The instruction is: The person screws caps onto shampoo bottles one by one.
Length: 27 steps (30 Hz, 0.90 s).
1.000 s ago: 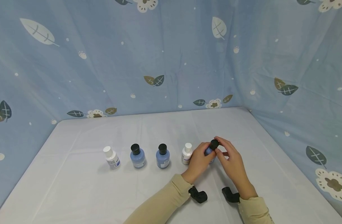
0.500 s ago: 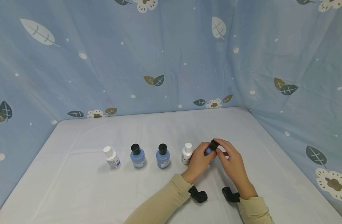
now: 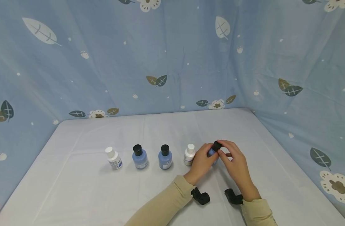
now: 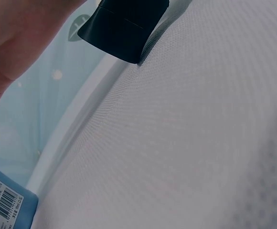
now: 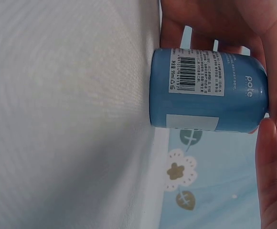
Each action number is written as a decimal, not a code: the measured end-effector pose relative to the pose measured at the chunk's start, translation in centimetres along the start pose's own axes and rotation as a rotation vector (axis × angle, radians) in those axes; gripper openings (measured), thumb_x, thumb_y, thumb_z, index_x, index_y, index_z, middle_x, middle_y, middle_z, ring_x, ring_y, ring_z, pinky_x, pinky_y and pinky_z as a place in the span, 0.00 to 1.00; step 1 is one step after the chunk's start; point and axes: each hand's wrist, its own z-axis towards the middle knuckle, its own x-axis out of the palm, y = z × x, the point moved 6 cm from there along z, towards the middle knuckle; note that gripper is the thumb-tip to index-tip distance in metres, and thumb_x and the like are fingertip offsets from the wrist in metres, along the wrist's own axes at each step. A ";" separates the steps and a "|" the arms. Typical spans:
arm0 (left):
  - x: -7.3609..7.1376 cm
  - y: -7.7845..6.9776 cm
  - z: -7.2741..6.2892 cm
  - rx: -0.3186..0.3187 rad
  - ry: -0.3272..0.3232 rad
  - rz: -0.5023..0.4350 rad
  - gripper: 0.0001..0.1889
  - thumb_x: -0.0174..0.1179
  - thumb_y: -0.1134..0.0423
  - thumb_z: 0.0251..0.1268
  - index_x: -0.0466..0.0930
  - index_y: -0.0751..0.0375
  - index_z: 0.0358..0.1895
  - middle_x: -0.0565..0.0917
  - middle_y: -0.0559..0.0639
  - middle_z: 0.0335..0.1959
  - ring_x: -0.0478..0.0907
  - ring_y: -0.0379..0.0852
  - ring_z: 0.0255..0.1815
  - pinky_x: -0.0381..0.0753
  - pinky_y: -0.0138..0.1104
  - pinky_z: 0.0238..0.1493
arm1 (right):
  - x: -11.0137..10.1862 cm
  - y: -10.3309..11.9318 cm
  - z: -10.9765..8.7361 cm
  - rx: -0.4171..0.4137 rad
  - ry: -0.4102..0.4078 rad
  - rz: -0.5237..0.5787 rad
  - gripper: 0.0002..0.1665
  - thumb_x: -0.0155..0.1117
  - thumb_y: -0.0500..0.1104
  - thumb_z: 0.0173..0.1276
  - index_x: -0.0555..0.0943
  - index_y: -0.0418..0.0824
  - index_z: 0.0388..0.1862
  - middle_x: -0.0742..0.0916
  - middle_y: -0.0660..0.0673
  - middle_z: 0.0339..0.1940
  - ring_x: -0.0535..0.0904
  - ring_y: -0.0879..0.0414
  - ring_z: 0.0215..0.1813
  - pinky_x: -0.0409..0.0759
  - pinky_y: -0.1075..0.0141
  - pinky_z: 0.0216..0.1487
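Observation:
On the right side of the table, a blue bottle (image 5: 243,102) with a black cap (image 3: 216,146) stands between the two hands. Its label and barcode face the right wrist camera, and its base meets the white cloth. The left hand (image 3: 201,161) grips the bottle around its upper part, hiding much of it in the head view. Fingers and thumb of the right hand (image 3: 235,161) pinch the black cap from the other side. In the left wrist view, only a lower corner of the blue bottle (image 4: 26,210) shows.
Left of the hands, a white bottle (image 3: 189,156), two blue bottles with black caps (image 3: 165,159) (image 3: 140,159) and another white bottle (image 3: 114,159) form a row. Black wrist mounts (image 3: 200,197) (image 3: 233,197) hang below both wrists. Patterned blue curtain (image 3: 172,56) borders the white table (image 3: 76,194).
The right fingers have dropped slightly at the black cap since a second ago, while the left hand keeps its grip. The head view has shifted a little.

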 end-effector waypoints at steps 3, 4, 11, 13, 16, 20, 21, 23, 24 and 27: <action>0.0 0.0 0.0 0.003 0.001 -0.003 0.13 0.53 0.50 0.61 0.75 0.46 0.48 0.75 0.38 0.42 0.71 0.34 0.41 0.72 0.28 0.39 | 0.0 0.0 0.0 -0.013 0.001 0.008 0.24 0.61 0.37 0.60 0.73 0.47 0.57 0.75 0.50 0.54 0.70 0.60 0.54 0.73 0.76 0.38; 0.0 0.0 0.0 0.005 0.000 -0.001 0.13 0.53 0.50 0.61 0.75 0.46 0.48 0.75 0.38 0.42 0.71 0.34 0.41 0.72 0.28 0.39 | 0.0 0.0 0.0 -0.019 0.001 0.009 0.25 0.61 0.36 0.60 0.73 0.46 0.58 0.75 0.50 0.55 0.70 0.60 0.54 0.73 0.76 0.38; 0.0 0.0 0.1 0.021 -0.009 0.013 0.13 0.54 0.50 0.61 0.76 0.46 0.47 0.75 0.39 0.39 0.71 0.34 0.37 0.72 0.27 0.37 | 0.1 0.1 0.0 -0.062 0.023 0.003 0.28 0.58 0.29 0.59 0.71 0.45 0.59 0.74 0.49 0.58 0.68 0.59 0.57 0.72 0.78 0.39; 0.0 0.0 0.1 0.024 -0.009 0.012 0.13 0.54 0.49 0.61 0.76 0.46 0.46 0.75 0.39 0.39 0.71 0.34 0.36 0.72 0.27 0.36 | 0.2 0.1 0.0 -0.071 0.034 0.009 0.29 0.57 0.27 0.59 0.71 0.45 0.59 0.74 0.49 0.58 0.68 0.59 0.57 0.72 0.79 0.39; 0.0 -0.1 0.1 0.029 -0.008 0.010 0.13 0.53 0.48 0.61 0.76 0.46 0.46 0.74 0.39 0.39 0.71 0.34 0.37 0.72 0.27 0.36 | 0.3 0.1 -0.1 -0.076 0.039 0.020 0.29 0.57 0.27 0.59 0.72 0.44 0.59 0.74 0.48 0.58 0.69 0.59 0.56 0.72 0.79 0.39; 0.0 -0.1 0.1 0.030 -0.006 0.013 0.13 0.53 0.49 0.62 0.76 0.46 0.46 0.74 0.38 0.40 0.71 0.34 0.38 0.72 0.27 0.38 | 0.3 0.2 -0.1 -0.074 0.039 0.021 0.28 0.57 0.28 0.59 0.72 0.44 0.58 0.74 0.48 0.57 0.69 0.59 0.56 0.72 0.79 0.38; 0.0 -0.1 0.1 0.028 -0.005 0.014 0.13 0.53 0.49 0.62 0.75 0.46 0.46 0.74 0.38 0.40 0.71 0.34 0.38 0.72 0.27 0.38 | 0.3 0.2 -0.1 -0.070 0.040 0.018 0.27 0.57 0.28 0.60 0.72 0.45 0.58 0.74 0.49 0.57 0.69 0.59 0.56 0.72 0.79 0.38; 0.0 -0.1 0.1 0.025 -0.004 0.016 0.13 0.53 0.50 0.61 0.75 0.46 0.47 0.75 0.38 0.40 0.71 0.34 0.39 0.72 0.27 0.39 | 0.3 0.2 -0.1 -0.057 0.042 0.008 0.27 0.56 0.29 0.61 0.72 0.46 0.58 0.74 0.49 0.57 0.69 0.60 0.55 0.72 0.78 0.38; 0.0 0.0 0.1 0.024 -0.004 0.015 0.13 0.54 0.50 0.61 0.75 0.46 0.47 0.75 0.38 0.41 0.71 0.34 0.39 0.72 0.27 0.39 | 0.3 0.1 -0.1 -0.047 0.042 0.002 0.26 0.56 0.30 0.61 0.72 0.47 0.58 0.75 0.50 0.57 0.70 0.61 0.55 0.72 0.78 0.38; 0.0 -0.1 0.1 0.024 -0.008 0.018 0.14 0.54 0.49 0.61 0.75 0.46 0.48 0.75 0.38 0.41 0.71 0.33 0.40 0.72 0.28 0.40 | 0.3 0.1 -0.1 -0.024 0.039 -0.016 0.24 0.54 0.32 0.63 0.72 0.48 0.58 0.75 0.51 0.57 0.70 0.61 0.54 0.72 0.77 0.38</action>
